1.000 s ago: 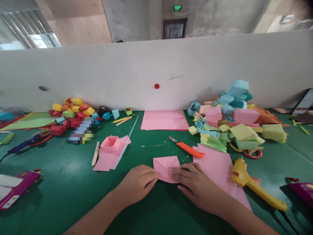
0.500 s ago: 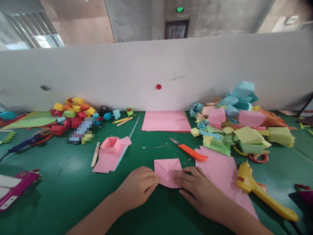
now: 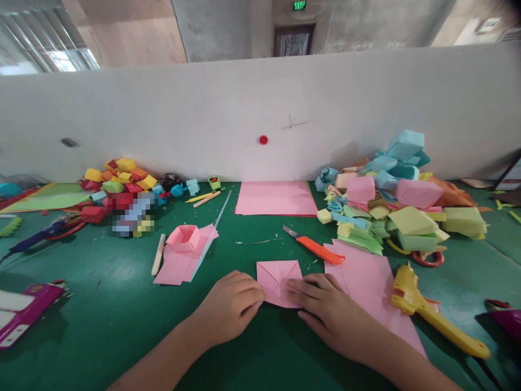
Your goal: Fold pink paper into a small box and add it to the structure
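Observation:
A square of folded pink paper (image 3: 278, 271) lies on the green table before me, with creases meeting near its middle. My left hand (image 3: 236, 301) has its fingers pressed together at the paper's lower left edge; thumb and index fingertips meet there. Across the right part of the paper lie the outstretched fingers of my right hand (image 3: 325, 309), flat and slightly spread, covering that side. Just beyond the paper is an orange utility knife (image 3: 321, 250) with its blade out. Under my right forearm, larger pink sheets (image 3: 366, 277) are partly hidden.
A small pink paper box (image 3: 184, 239) sits on pink sheets at left, beside a wooden stick (image 3: 158, 255). A yellow glue gun (image 3: 435, 315) lies at right. Piles of folded paper boxes (image 3: 402, 190) stand by the white partition (image 3: 183, 119). A purple-and-white object (image 3: 30, 312) is at far left.
The camera view has shifted slightly, so the whole scene sits a little higher. Both hands stay on the folded paper almost unmoved.

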The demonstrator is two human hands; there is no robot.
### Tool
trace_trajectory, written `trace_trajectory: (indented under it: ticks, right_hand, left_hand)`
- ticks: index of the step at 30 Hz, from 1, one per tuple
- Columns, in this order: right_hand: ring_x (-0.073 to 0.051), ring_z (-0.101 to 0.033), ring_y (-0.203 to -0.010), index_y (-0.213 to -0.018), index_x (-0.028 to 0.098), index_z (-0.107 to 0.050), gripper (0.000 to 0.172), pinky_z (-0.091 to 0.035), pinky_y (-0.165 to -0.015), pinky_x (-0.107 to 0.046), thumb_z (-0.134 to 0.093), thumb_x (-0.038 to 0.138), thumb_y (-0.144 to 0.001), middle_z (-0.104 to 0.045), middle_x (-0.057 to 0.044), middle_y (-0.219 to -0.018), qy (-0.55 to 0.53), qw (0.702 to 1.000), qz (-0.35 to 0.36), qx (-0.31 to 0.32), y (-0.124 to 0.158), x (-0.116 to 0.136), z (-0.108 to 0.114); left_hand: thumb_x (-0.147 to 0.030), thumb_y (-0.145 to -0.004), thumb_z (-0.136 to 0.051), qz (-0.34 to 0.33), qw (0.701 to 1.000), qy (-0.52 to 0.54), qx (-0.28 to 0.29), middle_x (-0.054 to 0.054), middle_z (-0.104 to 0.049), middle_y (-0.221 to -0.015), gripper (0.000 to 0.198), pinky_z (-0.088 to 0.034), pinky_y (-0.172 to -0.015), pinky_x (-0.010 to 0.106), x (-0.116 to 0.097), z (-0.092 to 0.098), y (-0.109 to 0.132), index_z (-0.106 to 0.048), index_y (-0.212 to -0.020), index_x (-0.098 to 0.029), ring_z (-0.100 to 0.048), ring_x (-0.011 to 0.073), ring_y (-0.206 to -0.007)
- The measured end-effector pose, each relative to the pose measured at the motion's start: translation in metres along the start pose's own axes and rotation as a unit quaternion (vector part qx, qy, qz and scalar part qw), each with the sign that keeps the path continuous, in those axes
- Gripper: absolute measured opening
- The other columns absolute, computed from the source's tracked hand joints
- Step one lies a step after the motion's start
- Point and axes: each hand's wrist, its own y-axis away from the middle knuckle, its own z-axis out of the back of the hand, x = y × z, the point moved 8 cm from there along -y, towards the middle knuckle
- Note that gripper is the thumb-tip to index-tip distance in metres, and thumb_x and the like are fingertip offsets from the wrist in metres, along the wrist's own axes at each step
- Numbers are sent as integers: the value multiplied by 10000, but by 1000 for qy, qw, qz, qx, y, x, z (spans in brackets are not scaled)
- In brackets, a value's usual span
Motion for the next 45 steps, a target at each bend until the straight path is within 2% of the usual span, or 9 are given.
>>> trace_trajectory:
  ticks: [10, 16, 21, 32, 40, 45]
  right_hand:
    - [-288, -510, -1208, -1397, 310, -594, 426, -461, -1038, -511, -503, 223, -989, -550, -2, -1507, -24, 998, -36, 43, -5, -1, 1]
    - [-310, -467, -1276, -1436, 316, -557, 464, -416, -1093, -546, -523, 254, -977, -516, -11, -1535, -39, 998, -44, 37, -9, -6, -1]
    - [-310, -447, -1289, -1511, 329, -467, 536, -415, -1095, -549, -520, 266, -981, -489, -14, -1557, -50, 997, -55, 35, -10, -9, -2]
    - [-317, -434, -1305, -1467, 344, -525, 480, -401, -1105, -562, -519, 297, -989, -489, 8, -1557, -56, 995, -69, 52, -10, -15, -6]
    - [-314, -454, -1302, -1522, 360, -445, 535, -437, -1077, -563, -514, 280, -998, -482, 2, -1562, -44, 996, -54, 47, -7, -13, -6]
    - [-324, -452, -1311, -1496, 343, -485, 502, -449, -1067, -564, -511, 272, -1000, -474, 3, -1567, -29, 997, -58, 52, -6, -14, -9]
  left_hand:
    - [-98, -943, -514, 17, 1000, 21, -6, 30, -728, -983, 184, -463, -800, 345, 6, 2, -1, -666, -927, -202, -638, 179, -886]
    - [-99, -931, -508, 27, 999, 32, -16, 41, -729, -997, 191, -475, -818, 352, 11, 3, -2, -668, -910, -201, -640, 188, -906]
    - [-119, -953, -501, 51, 998, 33, -12, 32, -728, -975, 197, -472, -825, 344, 19, 1, -2, -676, -916, -203, -636, 179, -904]
    - [-98, -922, -522, 56, 997, 45, -4, 24, -722, -954, 174, -451, -827, 351, 20, -1, -2, -659, -913, -204, -625, 184, -910]
    - [-111, -965, -495, 51, 998, 47, -7, 11, -729, -994, 198, -436, -837, 352, 18, 1, -3, -648, -1037, -212, -622, 183, -937]
    - [-116, -971, -499, 60, 997, 50, 10, 7, -724, -1010, 189, -426, -854, 364, 20, -3, -3, -651, -1020, -218, -615, 186, -953]
